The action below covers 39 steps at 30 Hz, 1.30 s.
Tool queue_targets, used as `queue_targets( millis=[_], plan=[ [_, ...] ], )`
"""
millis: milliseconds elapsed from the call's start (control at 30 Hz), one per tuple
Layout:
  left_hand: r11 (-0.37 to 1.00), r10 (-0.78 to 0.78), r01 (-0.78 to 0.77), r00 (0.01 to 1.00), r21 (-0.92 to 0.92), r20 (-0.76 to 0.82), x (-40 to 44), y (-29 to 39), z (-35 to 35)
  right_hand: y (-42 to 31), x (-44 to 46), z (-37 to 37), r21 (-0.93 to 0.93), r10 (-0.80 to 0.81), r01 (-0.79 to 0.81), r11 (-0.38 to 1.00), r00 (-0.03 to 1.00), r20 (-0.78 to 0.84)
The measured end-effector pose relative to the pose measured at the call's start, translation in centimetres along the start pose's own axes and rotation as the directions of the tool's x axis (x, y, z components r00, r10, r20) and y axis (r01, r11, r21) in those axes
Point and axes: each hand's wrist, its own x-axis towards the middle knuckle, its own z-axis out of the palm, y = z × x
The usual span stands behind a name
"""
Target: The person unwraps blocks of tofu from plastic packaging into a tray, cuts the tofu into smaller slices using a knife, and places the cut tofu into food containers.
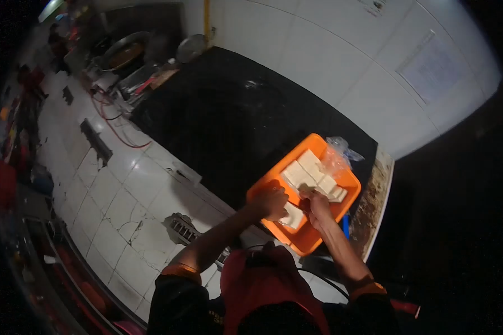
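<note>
An orange plastic tub (332, 209) holds several pale, cream-coloured blocks (309, 167) that look like tofu. Most are packed together toward its far side. A separate pale block (291, 215) lies nearer to me, between my hands. My left hand (270, 202) is inside the tub's left side with curled fingers, close to that separate block. My right hand (316, 205) reaches over the tub beside the packed blocks. Its fingers are bent together at their near edge, and what they hold is too small and dim to make out.
The tub stands on a black countertop (223, 111) against a white tiled wall (318, 61). A clear plastic bag (339, 153) lies at the tub's far right rim. A large pan (126, 53) sits at the far left, near a red hose (117, 134) above the tiled floor (123, 212).
</note>
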Motion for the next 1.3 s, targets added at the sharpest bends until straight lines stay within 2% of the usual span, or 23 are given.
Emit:
queue_targets(
  millis=[33, 67, 100, 133, 167, 200, 267, 333, 467, 533, 600, 667, 700, 767, 867, 1000, 1033, 1100, 1133, 1167, 1200, 1233, 1300],
  plan=[
    [0.995, 0.007, -0.003, 0.999, 0.099, -0.036, -0.6, 0.7, -1.1, 0.3, 0.0, 0.2, -0.011, -0.047, 0.047, 0.999, 0.998, -0.033],
    [0.986, -0.083, 0.075, 0.995, 0.152, 0.047, -0.7, 1.2, -1.8, 0.6, 0.1, -0.8, 0.065, -0.043, 0.039, 0.997, 0.997, 0.059],
    [0.998, 0.043, -0.038, 0.992, 0.047, -0.114, 1.6, -2.2, 3.1, 0.5, -0.3, -1.2, 0.03, 0.039, -0.041, 0.999, 0.997, 0.062],
    [0.986, 0.153, -0.114, 0.911, 0.124, -0.383, 0.9, -2.3, 3.5, 0.5, -1.1, 0.0, 0.064, -0.032, 0.031, 0.997, 0.999, 0.012],
    [0.993, 0.025, 0.009, 0.957, 0.116, -0.29, -0.5, -0.1, 0.8, 0.6, -2.0, 0.2, 0.096, -0.031, 0.021, 0.995, 0.995, 0.1],
    [0.989, -0.113, 0.116, 0.993, 0.091, -0.034, -1.5, 1.7, -2.6, -1.0, -4.7, 1.4, -0.039, -0.007, 0.011, 0.999, 0.993, 0.115],
    [0.999, -0.045, 0.046, 0.99, -0.002, -0.132, 0.3, 0.7, -0.1, 1.2, -3.2, -1.0, -0.051, 0.141, -0.133, 0.99, 0.964, 0.224],
    [0.997, 0.006, -0.016, 0.992, -0.081, -0.123, 0.4, 0.4, -0.5, 1.1, -4.5, -0.4, -0.046, 0.203, -0.198, 0.979, 0.938, 0.281],
    [1.0, -0.009, 0.005, 0.969, -0.015, -0.248, 2.8, -1.2, 1.5, 0.4, -6.0, 1.6, -0.011, 0.218, -0.228, 0.974, 0.912, 0.348],
    [0.991, -0.041, 0.027, 0.994, -0.134, -0.101, 3.5, -2.1, 1.5, 0.2, -6.1, 2.2, 0.002, 0.215, -0.232, 0.973, 0.903, 0.372],
    [0.991, -0.037, 0.02, 0.992, -0.132, -0.124, 4.0, -2.4, 1.9, 0.1, -6.3, 2.6, 0.012, 0.208, -0.231, 0.973, 0.896, 0.391],
    [0.936, -0.02, -0.039, 0.986, -0.35, -0.164, 4.0, -2.7, 2.6, 0.0, -6.4, 2.8, 0.028, 0.201, -0.232, 0.972, 0.892, 0.405],
    [0.937, -0.015, -0.044, 0.986, -0.347, -0.168, 3.5, -2.2, 1.8, -0.1, -6.4, 2.8, 0.035, 0.198, -0.232, 0.972, 0.89, 0.41],
    [0.929, -0.19, 0.147, 0.977, -0.34, -0.098, 1.3, 0.0, -1.0, -0.1, -6.5, 2.9, 0.051, 0.191, -0.235, 0.971, 0.885, 0.425],
    [0.957, -0.083, 0.047, 0.99, -0.287, -0.113, -0.7, 1.1, -2.1, -0.2, -6.8, 2.8, 0.088, 0.178, -0.243, 0.966, 0.872, 0.455],
    [0.964, -0.018, -0.019, 0.991, -0.264, -0.136, 2.0, -1.0, 0.1, -0.2, -7.0, 2.4, 0.194, 0.093, -0.226, 0.955, 0.846, 0.524],
    [0.957, 0.031, -0.074, 0.987, -0.279, -0.157, 2.9, -1.6, 1.2, -0.2, -7.1, 2.4, 0.223, 0.057, -0.198, 0.955, 0.854, 0.517],
    [0.874, 0.193, -0.28, 0.95, -0.396, -0.245, 5.4, -3.3, 4.4, 0.7, -6.8, 1.6, 0.175, -0.012, -0.045, 0.984, 0.949, 0.315],
    [0.831, 0.247, -0.335, 0.937, -0.443, -0.245, 4.4, -1.8, 3.4, 0.8, -6.8, 1.6, 0.128, -0.047, 0.02, 0.992, 0.977, 0.208],
    [0.949, 0.223, -0.234, 0.972, -0.214, -0.073, 4.3, -0.7, 1.4, 0.8, -7.3, 1.5, 0.037, -0.097, 0.095, 0.995, 0.993, 0.07],
    [0.956, 0.204, -0.211, 0.978, -0.204, -0.053, 2.8, 0.3, -1.1, 2.7, -5.7, -0.7, -0.108, -0.095, 0.084, 0.991, 0.991, -0.096],
    [0.936, 0.192, -0.163, 0.979, -0.312, 0.064, 2.4, 0.3, -2.6, 1.5, -7.5, -0.1, -0.062, -0.099, 0.092, 0.994, 0.99, -0.105],
    [0.858, 0.193, -0.167, 0.981, -0.486, 0.002, 0.4, 0.3, -5.0, -0.7, -7.8, -0.3, -0.055, -0.21, 0.206, 0.977, 0.974, -0.082]
  ],
)
